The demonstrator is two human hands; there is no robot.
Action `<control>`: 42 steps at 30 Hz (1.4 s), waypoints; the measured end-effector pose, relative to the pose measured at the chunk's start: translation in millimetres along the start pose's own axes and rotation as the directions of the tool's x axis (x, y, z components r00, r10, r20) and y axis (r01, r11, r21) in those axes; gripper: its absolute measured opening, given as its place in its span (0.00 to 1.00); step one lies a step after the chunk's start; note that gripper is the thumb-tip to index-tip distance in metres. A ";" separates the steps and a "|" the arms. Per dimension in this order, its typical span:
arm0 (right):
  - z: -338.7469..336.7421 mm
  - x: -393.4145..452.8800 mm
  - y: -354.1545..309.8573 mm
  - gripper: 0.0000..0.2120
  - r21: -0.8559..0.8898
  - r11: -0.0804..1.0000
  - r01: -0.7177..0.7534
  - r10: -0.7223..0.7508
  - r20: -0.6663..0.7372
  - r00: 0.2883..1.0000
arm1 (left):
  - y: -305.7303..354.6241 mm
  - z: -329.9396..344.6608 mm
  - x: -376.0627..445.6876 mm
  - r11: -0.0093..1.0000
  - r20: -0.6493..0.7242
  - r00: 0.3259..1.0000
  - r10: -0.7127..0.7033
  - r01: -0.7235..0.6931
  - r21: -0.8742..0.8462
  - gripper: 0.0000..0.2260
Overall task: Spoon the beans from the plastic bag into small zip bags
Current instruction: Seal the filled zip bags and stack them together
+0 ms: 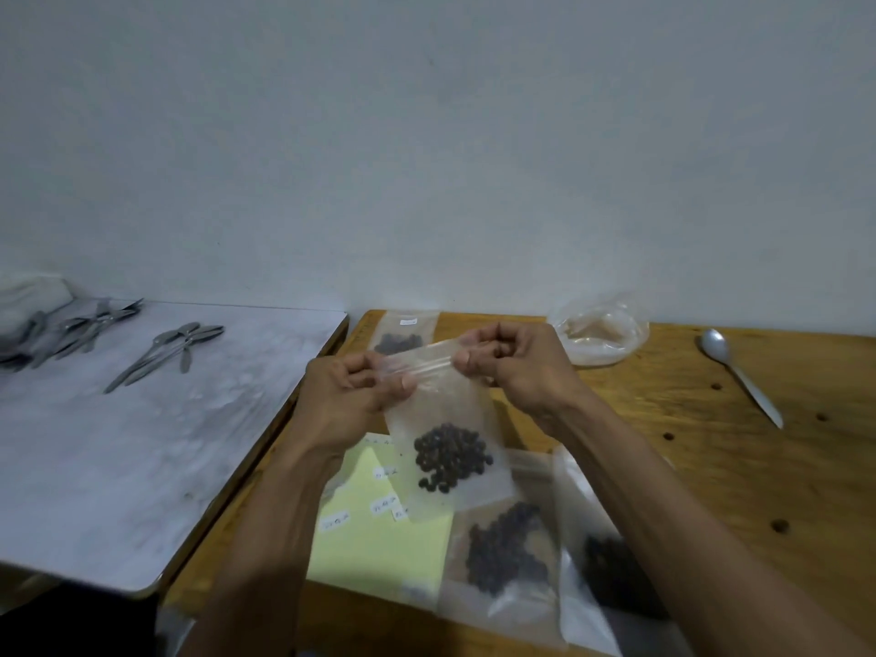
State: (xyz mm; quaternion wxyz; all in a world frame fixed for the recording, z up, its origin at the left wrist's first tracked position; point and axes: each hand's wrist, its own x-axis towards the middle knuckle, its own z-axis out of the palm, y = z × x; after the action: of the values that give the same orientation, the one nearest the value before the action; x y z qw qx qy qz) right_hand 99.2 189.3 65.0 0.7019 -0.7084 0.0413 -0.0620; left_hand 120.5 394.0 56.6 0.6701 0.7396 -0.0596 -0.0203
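Observation:
A small clear zip bag (pixel 443 410) hangs in the air over the wooden table (pixel 711 467), with a cluster of dark beans (pixel 450 459) in its lower half. My left hand (pixel 351 395) pinches the zip strip at its left end and my right hand (pixel 516 360) pinches the right end. A metal spoon (pixel 739 374) lies alone on the table to the right, untouched. Below the held bag lie a zip bag of dark beans (pixel 507 552) and a larger plastic bag with beans (pixel 611 571), partly hidden by my right forearm.
Another filled small bag (pixel 403 334) lies at the table's far edge. A crumpled clear plastic bag (pixel 599 331) sits at the back. A yellow sheet with white labels (pixel 379 528) lies near me. Several spoons (pixel 166 350) rest on the white table (pixel 118 467) to the left.

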 end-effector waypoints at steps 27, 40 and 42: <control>89.4 -16.6 64.2 0.11 -0.877 0.475 0.072 0.089 0.129 0.988 | -18.3 -71.7 13.4 0.950 -0.555 0.831 -0.045 -0.135 -0.280 0.08; 61.6 -18.3 7.4 0.06 -0.461 0.867 0.189 -0.141 0.138 0.980 | -26.2 -63.6 13.5 0.976 -0.507 0.860 -0.054 -0.062 -0.209 0.12; 66.5 -14.8 -3.5 0.05 -0.385 0.888 0.252 -0.222 0.121 0.967 | -21.8 -52.1 10.6 0.983 -0.483 0.875 -0.044 -0.047 -0.175 0.12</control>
State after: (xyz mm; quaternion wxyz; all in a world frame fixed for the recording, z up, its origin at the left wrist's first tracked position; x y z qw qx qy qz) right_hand 94.1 257.2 67.5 0.5318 -0.8374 -0.0599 -0.1114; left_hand 138.1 446.4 40.8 0.7282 0.6569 0.1116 0.1607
